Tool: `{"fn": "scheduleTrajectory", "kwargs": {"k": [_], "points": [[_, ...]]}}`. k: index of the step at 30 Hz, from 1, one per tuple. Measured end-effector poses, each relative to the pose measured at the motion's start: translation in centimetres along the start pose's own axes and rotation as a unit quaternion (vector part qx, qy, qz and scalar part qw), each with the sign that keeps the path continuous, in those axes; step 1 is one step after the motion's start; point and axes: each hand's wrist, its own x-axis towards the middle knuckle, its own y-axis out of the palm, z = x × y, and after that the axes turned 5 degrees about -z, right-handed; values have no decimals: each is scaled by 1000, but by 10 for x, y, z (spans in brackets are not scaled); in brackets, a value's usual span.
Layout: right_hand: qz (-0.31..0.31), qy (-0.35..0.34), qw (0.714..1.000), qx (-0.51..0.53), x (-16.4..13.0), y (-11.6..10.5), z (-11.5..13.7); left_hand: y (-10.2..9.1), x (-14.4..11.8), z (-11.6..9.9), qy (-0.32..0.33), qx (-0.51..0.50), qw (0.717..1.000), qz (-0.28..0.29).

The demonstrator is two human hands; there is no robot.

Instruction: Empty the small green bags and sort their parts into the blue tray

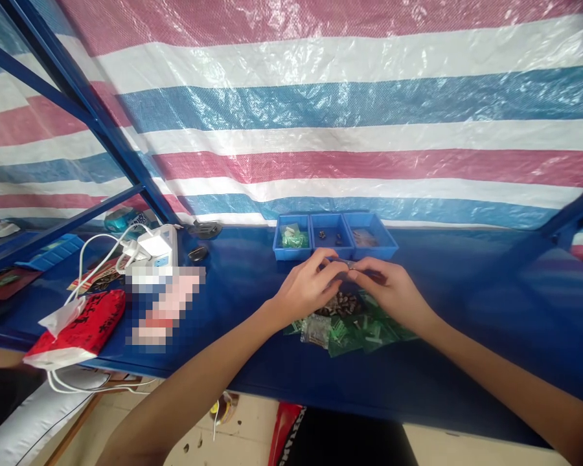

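On the blue worktop (466,310), under a big striped tarp (320,97), both hands meet near the middle. The left hand (304,288) and the right hand (393,291) pinch a small dark part (348,264) between their fingertips. The part lies sideways, its long side running left to right, just in front of three blue trays (334,235) at the back edge. Green bags (364,327) lie under the hands.

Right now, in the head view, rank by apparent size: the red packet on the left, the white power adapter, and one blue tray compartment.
1. Red packet, largest, though it lies nearer the camera.
2. White power adapter and the middle blue tray compartment look about alike; the tray sits farther back, so no ranking between them.
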Motion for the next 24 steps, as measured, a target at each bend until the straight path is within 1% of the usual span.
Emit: {"fn": "scheduleTrajectory", "kwargs": {"k": [4, 8, 14, 18, 21, 24], "points": [[10, 14, 999, 32, 1, 0, 2, 2, -1, 3, -12, 33, 999, -14], [9, 22, 999, 44, -1, 1, 2, 0, 0, 0, 0, 44, 999, -5], [-6, 19, 995, 99, -1, 1, 1, -5, 4, -4, 47, 31, 998, -25], [11, 27, 990, 135, 0, 1, 4, -7, 5, -5, 68, 30, 997, -20], [6, 12, 990, 140, -2, 1, 6, -8, 6, -6, 70, 38, 997, -26], [0, -10, 990, 143, -4, 0, 8, -8, 7, -6, 60, 40, 996, -53]]}}
